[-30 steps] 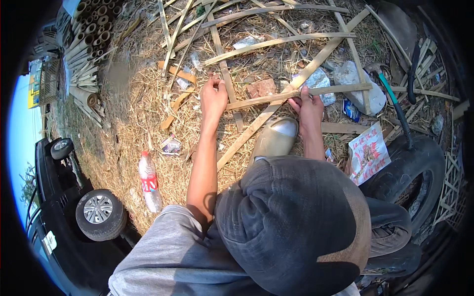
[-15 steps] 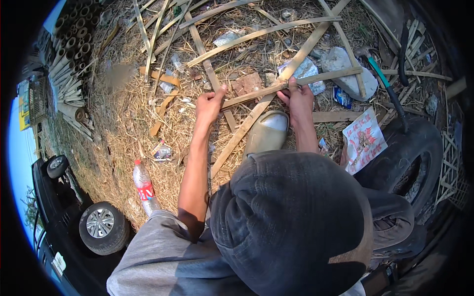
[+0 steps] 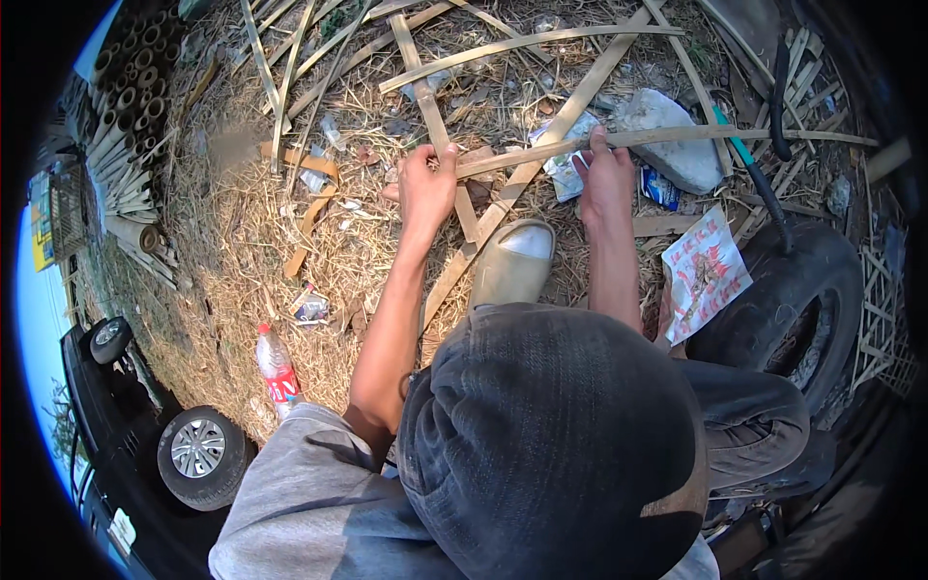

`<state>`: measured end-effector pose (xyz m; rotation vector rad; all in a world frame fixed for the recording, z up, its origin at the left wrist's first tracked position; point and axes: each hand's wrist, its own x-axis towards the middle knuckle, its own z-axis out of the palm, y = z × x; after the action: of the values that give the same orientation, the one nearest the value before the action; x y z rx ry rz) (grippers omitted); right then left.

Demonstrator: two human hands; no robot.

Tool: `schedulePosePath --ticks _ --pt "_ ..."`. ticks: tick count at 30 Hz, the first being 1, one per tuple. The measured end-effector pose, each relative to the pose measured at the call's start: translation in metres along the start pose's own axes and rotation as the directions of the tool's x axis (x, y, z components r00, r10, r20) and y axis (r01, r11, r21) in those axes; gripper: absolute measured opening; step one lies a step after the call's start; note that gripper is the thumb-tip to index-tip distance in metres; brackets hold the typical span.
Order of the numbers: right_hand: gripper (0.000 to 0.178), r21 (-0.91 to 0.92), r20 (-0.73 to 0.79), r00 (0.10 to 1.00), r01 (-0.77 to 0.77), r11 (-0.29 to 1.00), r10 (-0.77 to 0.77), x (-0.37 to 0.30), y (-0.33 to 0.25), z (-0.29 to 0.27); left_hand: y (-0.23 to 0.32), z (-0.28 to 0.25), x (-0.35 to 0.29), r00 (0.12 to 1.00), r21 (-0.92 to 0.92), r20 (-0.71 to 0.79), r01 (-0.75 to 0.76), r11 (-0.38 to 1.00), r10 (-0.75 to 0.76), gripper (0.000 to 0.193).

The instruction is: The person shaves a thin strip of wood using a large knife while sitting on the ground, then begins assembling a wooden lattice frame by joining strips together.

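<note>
A bamboo strip runs between my two hands, slanting slightly up to the right across other strips. My left hand is closed round its left end, where it meets a steeper bamboo strip. The fingertips are partly hidden there. My right hand pinches the same strip farther along, with the thumb up against it. Between the hands, a long diagonal bamboo strip passes under the held one. Its lower part reaches down beside my shoe.
A pale stone block and a tool with a teal and black handle lie to the right. Nearby are a printed paper and a black tire. At left are a plastic bottle and a parked vehicle's wheel.
Both hands have moved up and to the right with the held strip. The steeper strip at my left hand has shifted right too.
</note>
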<state>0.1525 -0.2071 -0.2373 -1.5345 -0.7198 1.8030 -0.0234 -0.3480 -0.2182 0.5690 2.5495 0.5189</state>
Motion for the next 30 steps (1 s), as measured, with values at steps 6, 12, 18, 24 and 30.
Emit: schedulePosePath --ticks 6,12,18,24,30 --pt "0.026 0.22 0.157 0.981 -0.148 0.964 0.114 0.016 0.009 -0.017 -0.019 -0.013 -0.016 0.951 -0.318 -0.202 -0.288 0.903 0.233 0.043" --pt "0.026 0.238 0.267 0.956 -0.191 0.952 0.125 0.013 0.006 -0.014 -0.086 0.01 -0.075 0.961 -0.282 -0.167 -0.261 0.923 0.221 0.036" --pt "0.025 0.241 0.261 0.962 -0.148 0.959 0.082 0.017 0.001 -0.016 -0.071 0.029 -0.044 0.885 0.115 -0.268 -0.364 0.924 0.382 0.067" --pt "0.023 0.262 0.239 0.97 -0.114 0.958 0.05 0.021 0.002 -0.015 -0.066 0.023 -0.017 0.848 -0.014 -0.183 -0.508 0.861 0.497 0.061" --pt "0.025 0.353 0.143 0.99 -0.048 0.934 -0.003 0.012 0.019 0.0 -0.074 0.012 -0.003 0.726 0.01 -0.165 -0.675 0.738 0.667 0.058"
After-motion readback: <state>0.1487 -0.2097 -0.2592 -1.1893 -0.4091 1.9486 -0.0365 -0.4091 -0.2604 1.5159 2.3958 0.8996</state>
